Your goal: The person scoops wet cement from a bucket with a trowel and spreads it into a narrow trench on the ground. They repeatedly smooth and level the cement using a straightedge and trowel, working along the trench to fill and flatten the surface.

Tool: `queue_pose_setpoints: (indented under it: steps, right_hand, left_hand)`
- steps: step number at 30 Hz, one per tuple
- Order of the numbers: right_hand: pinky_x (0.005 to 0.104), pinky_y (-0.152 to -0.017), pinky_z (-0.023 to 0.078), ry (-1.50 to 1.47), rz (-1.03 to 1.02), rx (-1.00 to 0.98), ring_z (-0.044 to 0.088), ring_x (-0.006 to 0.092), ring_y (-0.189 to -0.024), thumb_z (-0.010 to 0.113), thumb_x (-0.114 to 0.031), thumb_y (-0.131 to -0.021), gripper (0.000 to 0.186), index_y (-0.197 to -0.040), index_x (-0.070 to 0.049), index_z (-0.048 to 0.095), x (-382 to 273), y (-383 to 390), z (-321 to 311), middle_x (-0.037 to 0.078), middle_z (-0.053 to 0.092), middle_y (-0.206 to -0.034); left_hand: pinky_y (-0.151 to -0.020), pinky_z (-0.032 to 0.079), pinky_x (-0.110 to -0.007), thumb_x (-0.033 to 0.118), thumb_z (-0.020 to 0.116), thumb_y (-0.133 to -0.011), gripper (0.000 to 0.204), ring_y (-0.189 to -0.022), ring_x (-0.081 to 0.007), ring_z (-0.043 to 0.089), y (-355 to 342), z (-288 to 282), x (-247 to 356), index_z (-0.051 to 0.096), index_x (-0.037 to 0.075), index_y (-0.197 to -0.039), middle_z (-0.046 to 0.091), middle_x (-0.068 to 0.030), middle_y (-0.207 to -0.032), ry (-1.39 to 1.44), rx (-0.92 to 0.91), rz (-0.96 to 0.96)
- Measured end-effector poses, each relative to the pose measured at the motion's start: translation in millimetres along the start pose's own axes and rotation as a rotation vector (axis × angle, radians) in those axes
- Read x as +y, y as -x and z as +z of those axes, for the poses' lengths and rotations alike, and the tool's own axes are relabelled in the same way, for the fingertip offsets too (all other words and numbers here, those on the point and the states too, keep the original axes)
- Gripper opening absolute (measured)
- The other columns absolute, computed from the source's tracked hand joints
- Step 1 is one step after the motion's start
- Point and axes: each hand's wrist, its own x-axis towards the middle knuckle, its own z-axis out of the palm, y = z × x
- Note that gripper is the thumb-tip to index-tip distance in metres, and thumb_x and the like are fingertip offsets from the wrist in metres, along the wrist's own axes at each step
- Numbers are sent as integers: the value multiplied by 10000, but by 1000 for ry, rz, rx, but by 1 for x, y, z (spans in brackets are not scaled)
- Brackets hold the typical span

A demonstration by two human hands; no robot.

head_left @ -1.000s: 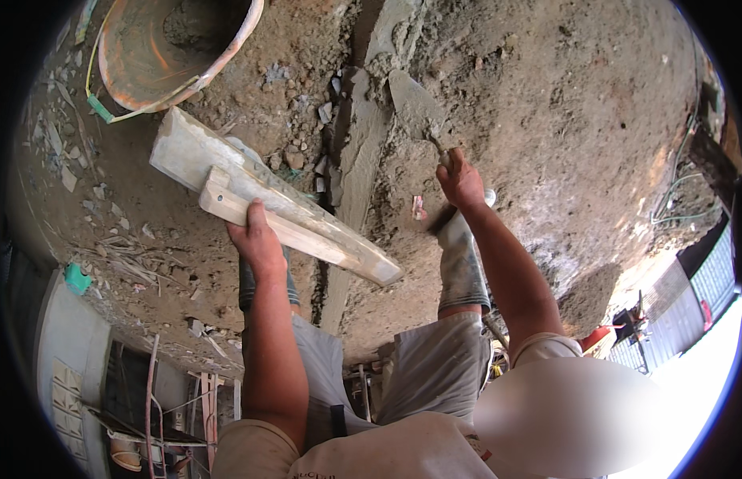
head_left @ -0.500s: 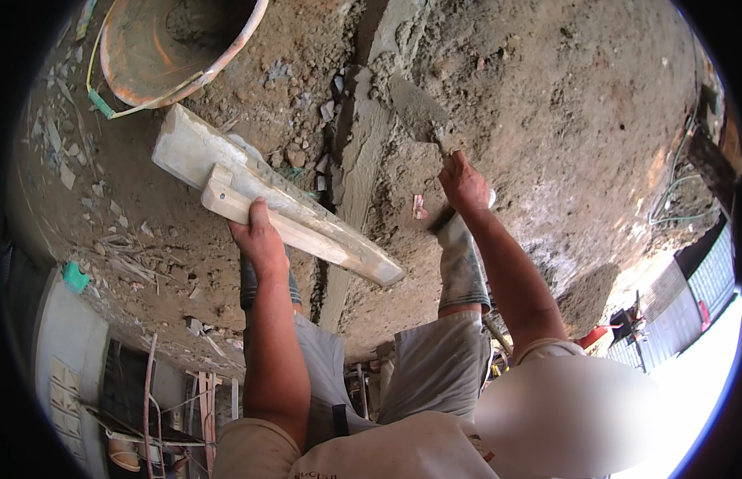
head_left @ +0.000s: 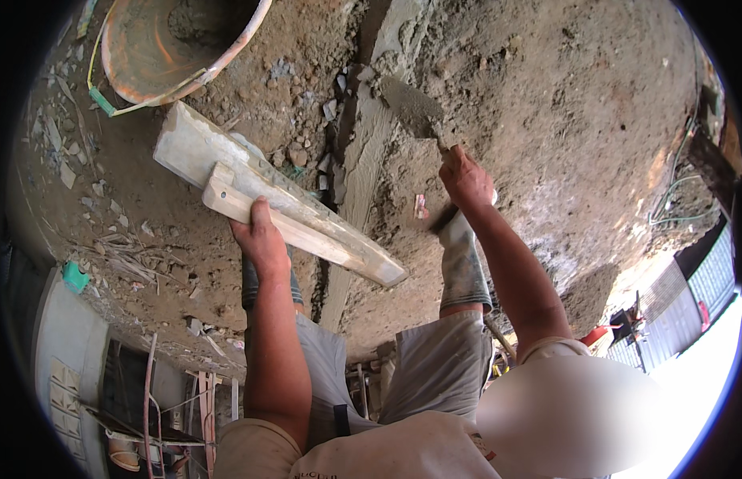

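My left hand [head_left: 261, 239] is closed around the wooden handle of a long plastering float [head_left: 197, 148], its thumb on top. The float's pale, mortar-stained board slants from the bucket down toward my legs. My right hand [head_left: 467, 177] grips a pointed trowel [head_left: 415, 108] by its handle; grey mortar coats the blade. The trowel's tip is at the right edge of a narrow strip of wet mortar [head_left: 356, 176], which runs between my feet and away from me. Whether the tip touches the strip I cannot tell.
An orange bucket [head_left: 119, 60] with mortar inside and a green-gripped wire handle stands at the far left. Stones and rubble [head_left: 299, 152] line the mortar strip's left side. A small green object [head_left: 75, 277] lies at left. Corrugated sheets [head_left: 666, 319] stand at lower right.
The trowel has shifted slightly left and its blade has turned, showing more mortar on its face. My right hand moved a little away from me. The float is nearly still.
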Motion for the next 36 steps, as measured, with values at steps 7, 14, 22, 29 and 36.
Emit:
queue_pose_setpoints:
  steps: [7,14,22,29,36]
  right_hand:
    - [485,-774,532,24,-122,-59,657,380,-916,585,-291,-876,321,-1155,-158,500,-5,22,12,153,625,-1038]
    - [529,-798,508,-159,-49,161,637,449,-943,542,-384,-939,366,-1190,-124,482,27,-9,27,233,662,-1043]
    - [530,-849,507,-102,-84,-29,628,461,-974,500,-501,-964,494,-1252,-103,451,22,-72,32,246,665,-1050]
    - [495,-763,544,135,-292,-150,667,386,-921,552,-472,-930,337,-1128,-212,470,60,-52,61,119,648,-1072]
    - [488,-776,532,103,-229,83,658,394,-933,572,-449,-932,317,-1104,-194,497,47,-121,-26,126,686,-1036]
  left_hand:
    - [-916,474,-381,163,570,-917,504,-1116,-263,567,-2,-3,-5,426,-36,-1357,536,-161,-1312,11,-11,22]
    - [-919,475,-381,168,574,-917,517,-1113,-255,568,0,-2,-2,423,-40,-1366,538,-162,-1307,10,-11,10]
    - [-922,468,-379,170,581,-915,532,-1117,-248,564,2,-3,-11,409,-29,-1377,533,-147,-1315,-5,-14,8]
    - [-938,456,-385,177,582,-913,548,-1134,-257,551,8,-2,-11,396,-23,-1388,524,-146,-1321,-27,12,-11]
    - [-927,465,-385,174,576,-915,551,-1131,-254,552,6,-3,-16,393,-16,-1399,519,-149,-1327,-36,-34,-1]
